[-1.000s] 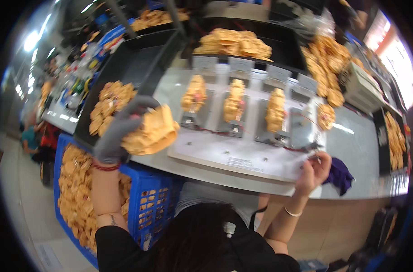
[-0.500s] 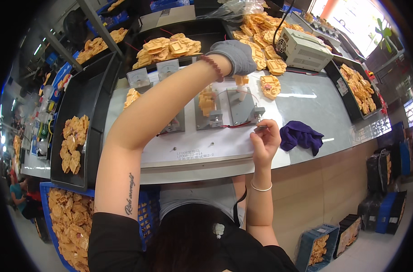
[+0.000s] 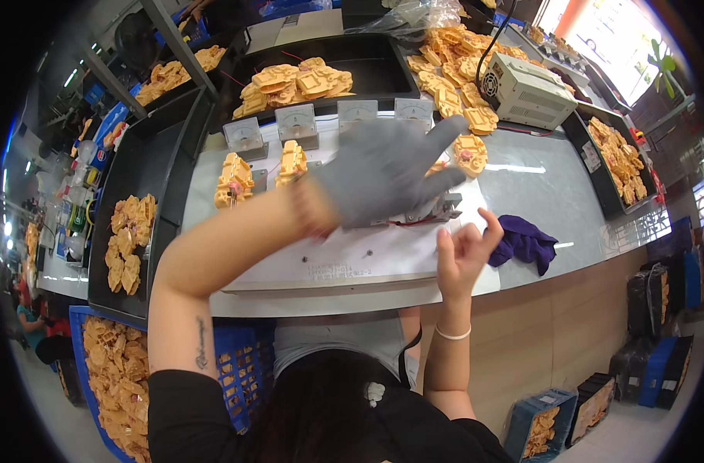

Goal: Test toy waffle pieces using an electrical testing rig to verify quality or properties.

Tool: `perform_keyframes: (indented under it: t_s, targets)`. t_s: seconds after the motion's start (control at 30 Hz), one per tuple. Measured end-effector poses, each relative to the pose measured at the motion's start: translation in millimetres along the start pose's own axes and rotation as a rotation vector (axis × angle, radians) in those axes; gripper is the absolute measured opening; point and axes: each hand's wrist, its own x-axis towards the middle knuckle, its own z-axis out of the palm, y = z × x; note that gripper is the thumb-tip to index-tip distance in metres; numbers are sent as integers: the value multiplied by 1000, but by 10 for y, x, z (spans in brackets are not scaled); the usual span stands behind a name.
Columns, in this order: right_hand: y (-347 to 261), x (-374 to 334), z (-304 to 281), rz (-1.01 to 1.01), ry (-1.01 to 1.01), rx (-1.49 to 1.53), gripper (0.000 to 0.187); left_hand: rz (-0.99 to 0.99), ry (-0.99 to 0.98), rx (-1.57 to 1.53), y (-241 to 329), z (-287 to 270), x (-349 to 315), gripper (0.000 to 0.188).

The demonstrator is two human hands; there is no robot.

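My left hand (image 3: pixel 379 174), in a grey glove and smeared by motion, is over the row of test fixtures with thumb and fingers spread. Just beyond its fingertips lies a yellow plastic part (image 3: pixel 470 156). A metal clamp (image 3: pixel 447 207) of the right-hand fixture shows below the glove; most of that fixture is covered. My bare right hand (image 3: pixel 466 255) is close to this clamp, thumb and forefinger raised apart, with nothing visible between them. Two other yellow parts, one at the far left (image 3: pixel 234 181) and one beside it (image 3: pixel 292 162), sit upright on the left fixtures.
Analog meters (image 3: pixel 296 123) line the back of the white board. Behind them a black tray (image 3: pixel 383 73) holds yellow parts. A grey power supply (image 3: pixel 528 91) is at the back right, a purple cloth (image 3: pixel 523 243) right of my right hand. Another black tray (image 3: pixel 147 166) is on the left.
My left hand has come back from the far side, nearer and leftward over the fixtures, its fingers now spread. My right hand has come off the clamp's end and opened, moving slightly nearer.
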Motion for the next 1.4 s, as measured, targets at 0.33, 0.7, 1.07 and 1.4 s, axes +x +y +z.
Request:
perform_keyframes:
  t_s: [0.33,0.7,1.07,1.4]
  targets:
    - [11,-148,-83,-226,-59,-708,9,168,108,23,-482,517,-1997,16]
    - [83,-151,-80,-294,-12,-731,15,-265,-48,-239,-639,516,-2107,21]
    - [-260,-238,538,-308,-514,-675,15,-198,-4,-267,-617,668,-2135,45]
    - [-196,-366,532,-254,-368,-640,18,-166,57,-285,-585,762,-2096,48]
